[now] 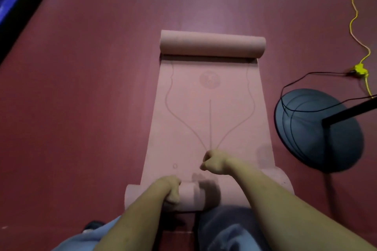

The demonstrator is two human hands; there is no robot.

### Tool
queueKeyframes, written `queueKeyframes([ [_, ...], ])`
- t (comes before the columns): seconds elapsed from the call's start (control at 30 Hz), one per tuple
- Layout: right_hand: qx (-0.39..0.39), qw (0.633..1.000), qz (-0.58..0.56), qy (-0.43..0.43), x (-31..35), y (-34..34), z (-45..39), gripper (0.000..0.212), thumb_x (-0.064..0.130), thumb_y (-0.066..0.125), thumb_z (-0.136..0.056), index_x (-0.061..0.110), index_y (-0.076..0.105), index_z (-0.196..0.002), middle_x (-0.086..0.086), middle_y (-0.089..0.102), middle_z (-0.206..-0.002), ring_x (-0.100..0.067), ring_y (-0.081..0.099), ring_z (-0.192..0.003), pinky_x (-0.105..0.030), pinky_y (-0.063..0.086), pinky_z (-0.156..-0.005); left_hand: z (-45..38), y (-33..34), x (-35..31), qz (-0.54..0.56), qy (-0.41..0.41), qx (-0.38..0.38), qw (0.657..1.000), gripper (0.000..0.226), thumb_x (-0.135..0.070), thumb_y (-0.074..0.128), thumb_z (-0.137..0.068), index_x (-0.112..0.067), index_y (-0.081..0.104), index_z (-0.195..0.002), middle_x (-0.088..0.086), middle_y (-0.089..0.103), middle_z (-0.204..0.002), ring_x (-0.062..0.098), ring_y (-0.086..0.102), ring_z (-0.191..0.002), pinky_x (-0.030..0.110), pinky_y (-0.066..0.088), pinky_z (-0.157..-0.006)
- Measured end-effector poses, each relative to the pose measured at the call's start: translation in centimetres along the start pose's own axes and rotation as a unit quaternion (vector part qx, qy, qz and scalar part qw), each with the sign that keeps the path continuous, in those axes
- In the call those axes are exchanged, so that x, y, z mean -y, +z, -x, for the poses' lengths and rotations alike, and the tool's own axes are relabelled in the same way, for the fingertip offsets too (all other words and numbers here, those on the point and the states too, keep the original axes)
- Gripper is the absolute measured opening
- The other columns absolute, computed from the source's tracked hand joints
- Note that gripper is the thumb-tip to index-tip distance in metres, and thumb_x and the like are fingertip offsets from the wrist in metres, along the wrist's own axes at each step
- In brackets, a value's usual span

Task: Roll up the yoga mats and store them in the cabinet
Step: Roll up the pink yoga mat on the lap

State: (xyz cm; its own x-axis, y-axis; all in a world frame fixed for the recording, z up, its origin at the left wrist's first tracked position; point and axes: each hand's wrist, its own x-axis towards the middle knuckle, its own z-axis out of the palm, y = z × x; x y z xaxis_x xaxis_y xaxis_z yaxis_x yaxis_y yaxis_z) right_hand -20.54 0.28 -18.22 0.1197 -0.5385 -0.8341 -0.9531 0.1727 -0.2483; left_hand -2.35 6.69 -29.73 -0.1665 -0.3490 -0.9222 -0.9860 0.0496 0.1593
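My left hand [171,189] grips the near roll of the mat [206,112]. My right hand [214,162], fist closed on nothing, rests on the mat's flat middle. Its far end is also rolled.

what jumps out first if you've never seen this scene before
First, the pink yoga mat lying on the dark red floor, curled into a roll at its far end and another at the near end. The left hand grips the near roll, while the right hand, a fist, hovers or rests over the flat part. To the right stands a dark round lamp base, with a yellow cord trailing behind it.
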Motion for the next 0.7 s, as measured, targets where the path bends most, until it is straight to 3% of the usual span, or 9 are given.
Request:
queueKeyframes([
  [0.17,-0.017,0.996,0.093,-0.007,-2.0,-1.0,2.4,0.065,0.012,0.058,-0.094,0.011,0.034,-0.155,-0.012,0.030,-0.162,-0.031,0.030,-0.149,-0.036,0.028,-0.119,6.0,-4.9,-2.4,0.050,0.040,-0.011,0.998,0.127,-0.053,0.095,-0.042,-0.014,0.043,-0.151,0.008,0.051,-0.150,0.029,0.056,-0.128,0.037,0.050,-0.106],
  [0.27,-0.011,0.990,0.133,-0.040,-1.7,-1.1,5.4,0.083,0.023,0.064,-0.095,0.017,0.014,-0.162,-0.004,0.003,-0.170,-0.030,-0.002,-0.157,-0.039,0.011,-0.124,10.9,-7.3,-4.0,0.029,0.065,-0.070,0.995,0.100,-0.048,0.096,-0.046,-0.015,0.063,-0.134,-0.001,0.071,-0.118,0.023,0.068,-0.105,0.028,0.055,-0.088],
  [0.3,-0.008,0.990,0.132,-0.039,-1.6,-0.8,6.3,0.095,0.026,0.068,-0.090,0.020,0.008,-0.163,-0.004,0.001,-0.171,-0.029,-0.004,-0.157,-0.041,0.011,-0.124,12.7,-7.6,-4.3,0.014,0.070,-0.108,0.992,0.086,-0.044,0.094,-0.054,-0.015,0.065,-0.129,-0.001,0.072,-0.109,0.024,0.069,-0.101,0.026,0.054,-0.081],
  [0.37,-0.029,0.990,0.132,-0.039,-1.4,-0.2,8.3,0.114,0.035,0.076,-0.080,0.026,-0.002,-0.162,-0.010,0.009,-0.169,-0.031,0.008,-0.156,-0.045,0.018,-0.125,16.0,-7.2,-4.4,-0.030,0.073,-0.189,0.979,0.075,-0.037,0.088,-0.067,-0.017,0.059,-0.134,0.006,0.069,-0.119,0.027,0.066,-0.111,0.029,0.052,-0.083],
  [0.43,-0.078,0.976,0.194,-0.067,-1.1,0.0,10.5,0.117,0.047,0.080,-0.073,0.023,0.008,-0.162,-0.015,0.033,-0.159,-0.035,0.028,-0.147,-0.048,0.028,-0.120,18.4,-6.1,-3.8,-0.082,0.068,-0.235,0.966,0.078,-0.036,0.083,-0.071,-0.020,0.051,-0.140,0.008,0.062,-0.136,0.030,0.060,-0.123,0.033,0.050,-0.093],
  [0.47,-0.104,0.958,0.249,-0.093,-0.9,0.2,12.1,0.111,0.057,0.082,-0.068,0.022,0.027,-0.158,-0.015,0.044,-0.149,-0.036,0.035,-0.139,-0.047,0.032,-0.115,19.9,-5.2,-3.5,-0.107,0.065,-0.262,0.957,0.075,-0.034,0.081,-0.072,-0.023,0.049,-0.138,0.008,0.061,-0.137,0.031,0.059,-0.123,0.035,0.049,-0.093],
  [0.57,-0.152,0.916,0.331,-0.167,-0.6,1.3,17.0,0.093,0.081,0.073,-0.058,0.018,0.064,-0.124,-0.012,0.053,-0.124,-0.031,0.042,-0.120,-0.045,0.034,-0.103,24.7,-2.4,-2.7,-0.187,0.055,-0.364,0.911,0.054,-0.025,0.069,-0.074,-0.028,0.047,-0.123,0.001,0.064,-0.126,0.030,0.061,-0.116,0.038,0.044,-0.092],
  [0.63,-0.152,0.940,0.247,-0.180,-0.9,1.3,19.9,0.090,0.084,0.068,-0.058,0.020,0.061,-0.120,-0.009,0.055,-0.122,-0.030,0.044,-0.117,-0.044,0.036,-0.102,27.4,-0.8,-1.9,-0.207,0.056,-0.419,0.882,0.055,-0.026,0.067,-0.072,-0.028,0.048,-0.123,-0.003,0.062,-0.123,0.026,0.060,-0.118,0.038,0.040,-0.097],
  [0.7,-0.133,0.968,0.107,-0.185,-1.5,0.5,22.5,0.066,0.066,0.078,-0.067,0.021,0.056,-0.110,-0.005,0.061,-0.114,-0.027,0.054,-0.107,-0.036,0.043,-0.088,30.1,0.4,-1.0,-0.181,0.058,-0.435,0.880,0.059,-0.034,0.069,-0.068,-0.030,0.054,-0.125,-0.003,0.058,-0.122,0.026,0.058,-0.117,0.038,0.044,-0.096],
])
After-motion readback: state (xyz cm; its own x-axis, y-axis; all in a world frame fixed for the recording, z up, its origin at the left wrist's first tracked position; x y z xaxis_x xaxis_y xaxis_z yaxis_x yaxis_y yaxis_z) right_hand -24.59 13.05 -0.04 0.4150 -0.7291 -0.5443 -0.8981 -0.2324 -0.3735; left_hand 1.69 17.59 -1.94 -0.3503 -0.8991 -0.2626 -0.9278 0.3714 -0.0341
